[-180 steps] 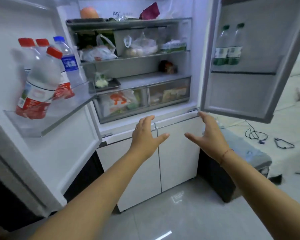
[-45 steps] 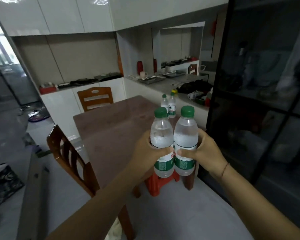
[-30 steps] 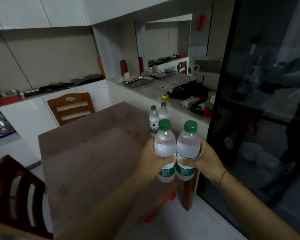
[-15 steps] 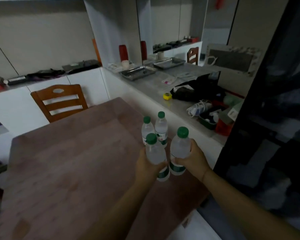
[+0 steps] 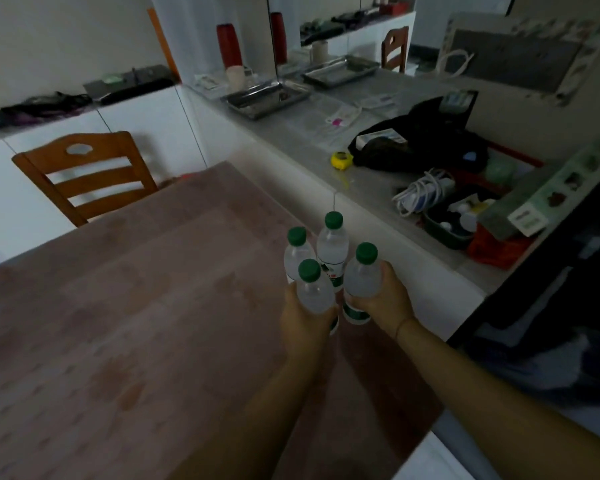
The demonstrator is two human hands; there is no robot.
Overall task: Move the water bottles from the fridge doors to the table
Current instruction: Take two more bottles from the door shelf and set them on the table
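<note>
head view: the left hand point(image 5: 303, 323) has its fingers curled round one green-capped water bottle point(image 5: 314, 289), the right hand point(image 5: 383, 303) round a second bottle point(image 5: 361, 282), low at the bench point(image 5: 136, 306) near its right edge. set down carelessly, either could topple the two standing bottles point(image 5: 332, 244) just beyond.

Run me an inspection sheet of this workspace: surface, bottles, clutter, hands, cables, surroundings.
Surface: brown table, patterned top.
Job's things: left standing bottle and right standing bottle upright near the table's right edge; left-held bottle and right-held bottle just in front, all green-capped.
Clutter: on the counter, yellow tape measure, black bag, metal tray, green bin.
Hands: left hand and right hand each grip one bottle.
Cables: coiled white cable on the counter.
Surroundings: wooden chair at the far side.
</note>
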